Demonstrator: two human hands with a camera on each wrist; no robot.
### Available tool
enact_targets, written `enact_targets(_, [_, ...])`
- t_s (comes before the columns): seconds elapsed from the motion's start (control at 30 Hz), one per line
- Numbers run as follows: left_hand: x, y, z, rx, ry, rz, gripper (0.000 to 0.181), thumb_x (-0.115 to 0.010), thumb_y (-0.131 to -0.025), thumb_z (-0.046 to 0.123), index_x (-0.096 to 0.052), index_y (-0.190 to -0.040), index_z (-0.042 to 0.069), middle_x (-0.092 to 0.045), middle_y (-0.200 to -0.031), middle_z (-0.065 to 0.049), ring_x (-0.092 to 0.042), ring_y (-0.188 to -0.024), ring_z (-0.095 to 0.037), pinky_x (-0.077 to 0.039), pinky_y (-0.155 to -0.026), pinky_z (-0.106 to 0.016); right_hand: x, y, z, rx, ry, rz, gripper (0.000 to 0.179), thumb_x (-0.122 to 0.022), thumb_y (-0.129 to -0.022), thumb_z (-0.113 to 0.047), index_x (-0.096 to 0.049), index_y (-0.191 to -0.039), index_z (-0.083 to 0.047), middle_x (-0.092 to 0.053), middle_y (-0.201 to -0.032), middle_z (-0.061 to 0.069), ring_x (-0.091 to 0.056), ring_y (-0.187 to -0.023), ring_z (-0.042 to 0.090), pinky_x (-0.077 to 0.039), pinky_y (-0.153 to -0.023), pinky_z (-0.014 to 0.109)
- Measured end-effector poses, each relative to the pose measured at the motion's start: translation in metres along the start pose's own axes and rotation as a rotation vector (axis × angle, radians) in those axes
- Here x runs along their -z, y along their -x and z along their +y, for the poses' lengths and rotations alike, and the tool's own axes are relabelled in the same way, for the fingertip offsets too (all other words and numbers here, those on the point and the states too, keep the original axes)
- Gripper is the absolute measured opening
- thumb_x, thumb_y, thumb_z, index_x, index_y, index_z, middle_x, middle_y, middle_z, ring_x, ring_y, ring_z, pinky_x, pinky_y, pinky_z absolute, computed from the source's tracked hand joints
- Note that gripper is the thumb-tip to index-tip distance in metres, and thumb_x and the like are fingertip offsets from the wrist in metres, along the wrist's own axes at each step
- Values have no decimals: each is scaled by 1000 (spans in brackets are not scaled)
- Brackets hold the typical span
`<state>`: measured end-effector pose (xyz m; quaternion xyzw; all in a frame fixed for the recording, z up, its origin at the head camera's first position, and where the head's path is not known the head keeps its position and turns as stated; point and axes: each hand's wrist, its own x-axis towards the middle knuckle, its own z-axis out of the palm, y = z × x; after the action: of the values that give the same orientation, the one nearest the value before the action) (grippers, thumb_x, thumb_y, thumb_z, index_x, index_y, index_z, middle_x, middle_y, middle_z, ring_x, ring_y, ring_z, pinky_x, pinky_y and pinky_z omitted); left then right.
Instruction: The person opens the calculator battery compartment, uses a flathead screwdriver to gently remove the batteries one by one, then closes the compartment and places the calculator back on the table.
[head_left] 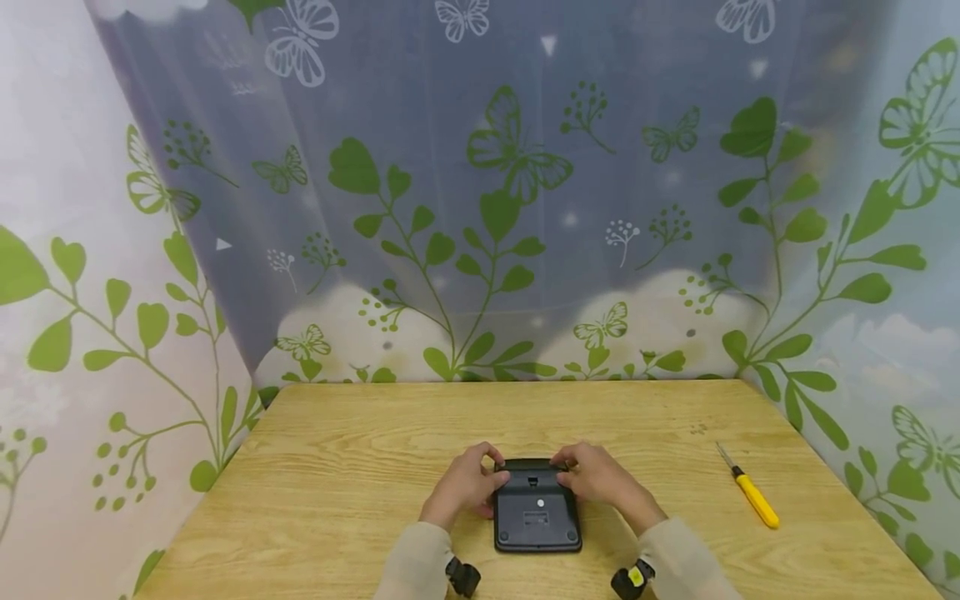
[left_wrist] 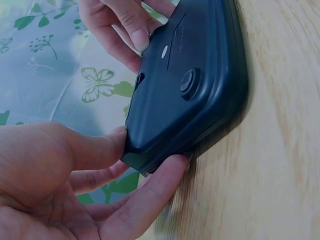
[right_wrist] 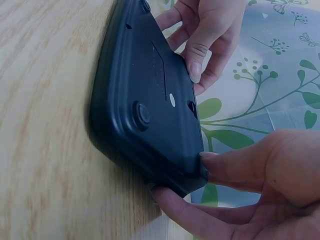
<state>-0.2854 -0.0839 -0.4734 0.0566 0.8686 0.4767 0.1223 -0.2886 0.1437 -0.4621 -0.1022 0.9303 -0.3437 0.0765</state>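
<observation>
A black desktop calculator point(head_left: 517, 525) lies underside up in front of me, its thicker end away from me. Round rubber feet point(left_wrist: 190, 82), a printed label, a small white round sticker point(right_wrist: 172, 100) and a small notch show on its back. My left hand point(head_left: 467, 482) grips the far left corner, thumb on the back and fingers around the side. At the far right corner my right hand point(head_left: 600, 482) holds it in the same way, thumb above and fingers at the edge. The calculator's face is hidden.
To the right on the wooden table point(head_left: 337, 467) lies a screwdriver point(head_left: 756, 500) with a yellow handle, its tip pointing away from me. A curtain point(head_left: 420, 275) printed with leaves and butterflies hangs behind the table's far edge and along both sides.
</observation>
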Motion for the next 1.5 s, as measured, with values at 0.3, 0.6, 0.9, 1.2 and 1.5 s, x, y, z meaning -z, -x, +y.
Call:
enact_targets(0.3, [-2,-1,-1,9,-1,6,24,-68,-101,16,-60,-121,6,-66,-92,-12,-69,-69,-24,-63,-53,-37,0,1,1,-12,-12,1,22,-69,-97,-4,-73,-119,-4,-68,-121,24,-66,-67,16,-58,-57,30])
enact_targets(0.6, [0,-3,-4,7,-1,-2,23,-68,-101,17,-60,-120,7,-66,-92,-11,-68,-68,-22,-64,-53,-36,1,0,1,-6,-18,-6,23,-70,-96,-4,-73,-119,-5,-68,-120,22,-66,-67,16,-58,-57,29])
enact_targets(0.9, [1,-1,-2,16,4,2,23,-68,-101,17,-59,-120,7,-65,-91,-11,-69,-68,-23,-64,-53,-36,3,-1,1,49,39,2,21,-73,-94,-7,-74,-116,-7,-69,-121,21,-71,-96,29,-62,-80,45])
enact_targets(1.2, [4,-1,-1,6,10,-2,23,-68,-101,16,-59,-120,6,-65,-89,-11,-69,-68,-22,-64,-53,-36,4,-5,-7,222,114,36,21,-76,-92,-6,-75,-113,-6,-74,-118,14,-71,-102,31,-62,-85,47])
enact_targets(1.5, [2,-1,-1,1,22,-16,23,-69,-100,15,-60,-119,6,-66,-90,-12,-69,-67,-23,-63,-52,-35,1,-5,-10,446,233,2,15,-78,-89,-2,-77,-104,-3,-78,-103,10,-74,-99,29,-63,-84,45])
